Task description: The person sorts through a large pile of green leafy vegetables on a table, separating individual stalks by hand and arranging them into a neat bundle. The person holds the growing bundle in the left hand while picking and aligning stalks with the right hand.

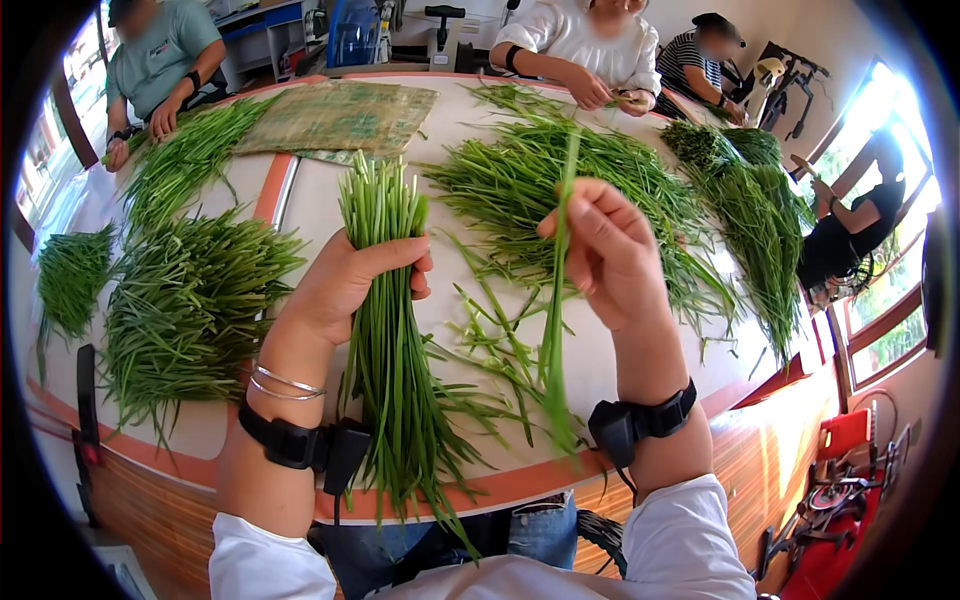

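Note:
My left hand (375, 277) is wrapped around a thick bundle of garlic chives (390, 375), pale cut ends up and green leaf tips hanging past the table's near edge. In my right hand (604, 240) a single chive stalk (555, 322) is pinched between thumb and fingers; it hangs down, its lower part blurred. Behind that hand spreads a large loose pile of chives (517, 187). Between my wrists, stray leaves and trimmed scraps (502, 341) lie scattered on the white tabletop (450, 427).
To the left sits a big heap of chives (195, 307), with a smaller bunch (73, 277) beyond it. A worn woven sack (337, 116) lies at the back. More chives (750, 210) line the right side. Several people surround the table, some handling stalks. Exercise equipment (825, 502) stands lower right.

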The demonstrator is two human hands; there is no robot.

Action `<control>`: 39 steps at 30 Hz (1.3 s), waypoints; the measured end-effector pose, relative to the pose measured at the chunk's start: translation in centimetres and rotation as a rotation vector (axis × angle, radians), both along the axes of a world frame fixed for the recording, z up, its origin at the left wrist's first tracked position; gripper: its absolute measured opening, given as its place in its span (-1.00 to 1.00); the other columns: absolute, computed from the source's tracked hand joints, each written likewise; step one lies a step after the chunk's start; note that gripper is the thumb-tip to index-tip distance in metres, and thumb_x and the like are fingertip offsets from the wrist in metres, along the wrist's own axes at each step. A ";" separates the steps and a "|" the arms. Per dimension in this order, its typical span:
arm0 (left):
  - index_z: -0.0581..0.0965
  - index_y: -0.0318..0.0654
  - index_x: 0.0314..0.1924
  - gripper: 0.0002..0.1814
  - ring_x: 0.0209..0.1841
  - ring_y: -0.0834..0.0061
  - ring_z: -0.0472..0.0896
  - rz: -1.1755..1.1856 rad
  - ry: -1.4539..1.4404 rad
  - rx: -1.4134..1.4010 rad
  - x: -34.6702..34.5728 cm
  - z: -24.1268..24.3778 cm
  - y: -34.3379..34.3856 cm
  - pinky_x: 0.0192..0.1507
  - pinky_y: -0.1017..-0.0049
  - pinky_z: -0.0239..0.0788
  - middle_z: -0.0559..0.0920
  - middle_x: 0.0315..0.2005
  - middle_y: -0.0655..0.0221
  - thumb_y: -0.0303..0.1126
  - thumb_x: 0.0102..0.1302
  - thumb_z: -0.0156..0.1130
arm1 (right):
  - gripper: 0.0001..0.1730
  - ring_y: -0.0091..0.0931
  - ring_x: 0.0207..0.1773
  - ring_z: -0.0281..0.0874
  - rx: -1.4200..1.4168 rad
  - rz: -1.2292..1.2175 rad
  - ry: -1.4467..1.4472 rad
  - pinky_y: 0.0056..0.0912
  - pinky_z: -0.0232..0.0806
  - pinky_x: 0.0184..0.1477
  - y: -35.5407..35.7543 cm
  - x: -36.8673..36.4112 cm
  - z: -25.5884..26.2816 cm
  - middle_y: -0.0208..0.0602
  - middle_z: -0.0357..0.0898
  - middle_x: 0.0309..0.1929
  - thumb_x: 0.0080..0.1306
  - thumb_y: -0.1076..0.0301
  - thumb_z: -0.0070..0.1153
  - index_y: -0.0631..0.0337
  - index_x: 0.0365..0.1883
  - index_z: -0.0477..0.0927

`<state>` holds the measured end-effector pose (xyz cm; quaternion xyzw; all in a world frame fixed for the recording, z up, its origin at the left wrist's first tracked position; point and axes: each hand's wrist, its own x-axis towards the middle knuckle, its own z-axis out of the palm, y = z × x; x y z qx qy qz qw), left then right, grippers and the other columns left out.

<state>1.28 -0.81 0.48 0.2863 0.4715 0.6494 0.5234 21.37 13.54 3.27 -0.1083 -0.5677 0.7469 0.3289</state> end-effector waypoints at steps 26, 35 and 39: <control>0.53 -0.24 -0.21 -0.80 -0.39 0.62 0.49 0.438 -0.037 0.297 -2.4 -1.3 0.8 -0.36 0.60 0.38 0.61 -0.33 0.37 -0.41 0.16 0.28 | -0.76 -0.76 -0.63 0.34 -0.045 0.566 -0.503 -0.81 0.17 -0.58 -2.6 -2.9 -2.8 -0.34 0.64 -0.38 0.33 0.33 0.07 0.28 -0.11 0.54; 0.51 -0.23 -0.14 -0.79 -0.13 0.55 0.54 0.505 -0.372 0.423 -3.8 -1.1 0.6 0.02 0.43 0.41 0.57 -0.25 0.41 -0.39 0.23 0.23 | -0.74 -0.75 -0.64 0.31 0.130 0.695 -0.569 -0.73 0.17 -0.58 -1.9 -2.3 -2.5 -0.39 0.64 -0.42 0.31 0.30 0.10 0.35 -0.18 0.58; 0.50 -0.19 -0.11 -0.78 -0.30 0.59 0.55 0.308 -0.442 0.454 -4.0 -0.9 0.1 -0.21 0.56 0.45 0.58 -0.33 0.44 -0.34 0.26 0.21 | -0.73 -0.75 -0.67 0.29 0.282 0.746 -0.706 -0.70 0.15 -0.61 -1.4 -1.9 -1.9 -0.41 0.61 -0.53 0.32 0.26 0.08 0.31 -0.22 0.61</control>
